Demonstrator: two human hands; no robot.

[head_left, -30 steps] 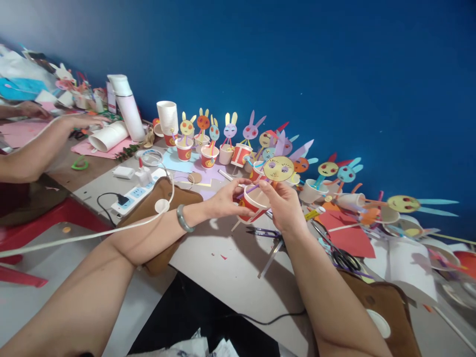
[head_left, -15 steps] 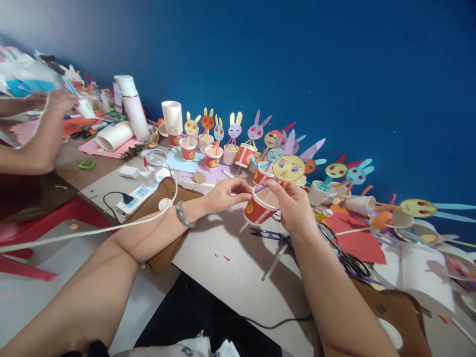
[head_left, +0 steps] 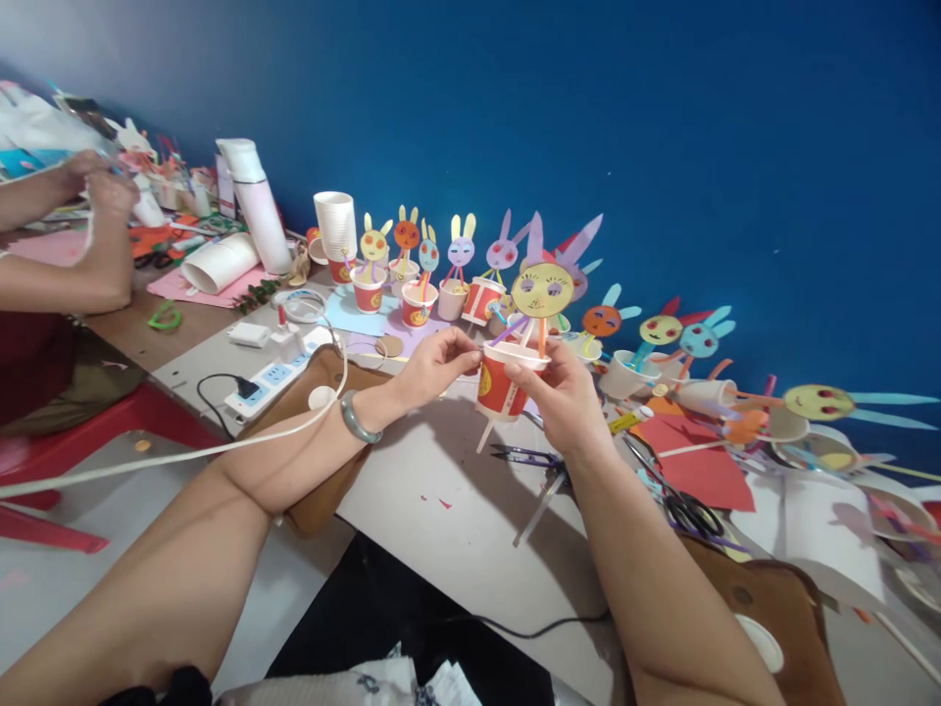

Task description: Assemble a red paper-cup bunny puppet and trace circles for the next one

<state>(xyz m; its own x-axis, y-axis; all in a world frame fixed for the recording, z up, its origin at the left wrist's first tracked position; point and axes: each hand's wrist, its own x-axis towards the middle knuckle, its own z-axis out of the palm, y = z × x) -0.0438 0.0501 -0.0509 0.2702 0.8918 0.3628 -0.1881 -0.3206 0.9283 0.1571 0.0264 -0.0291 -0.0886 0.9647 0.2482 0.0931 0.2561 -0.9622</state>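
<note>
My right hand [head_left: 563, 397] is closed around the right side of a red and white paper cup [head_left: 500, 387], thumb across its front. From the cup rises a paper rabbit with a yellow face [head_left: 542, 291], lilac ears and purple and orange strip limbs. A thin white straw [head_left: 484, 434] sticks out under the cup's base. My left hand [head_left: 442, 365] has thumb and fingers pinched together at the cup's left rim; what lies between the fingertips is too small to tell. Just below the cup, on the table, are purple thread snips [head_left: 525, 456].
Several rabbit cups, such as an orange-faced one [head_left: 407, 235], line the blue wall. Black-handled scissors [head_left: 691, 512] and red paper [head_left: 698, 461] lie at right. A power strip [head_left: 283, 373] and white cable [head_left: 221, 451] are at left. Another person's hands [head_left: 110, 186] work at far left.
The rabbit figure and its cup have turned more upright and shifted slightly left. My right thumb has moved from the rim down to the cup's front. My left hand stays by the rim.
</note>
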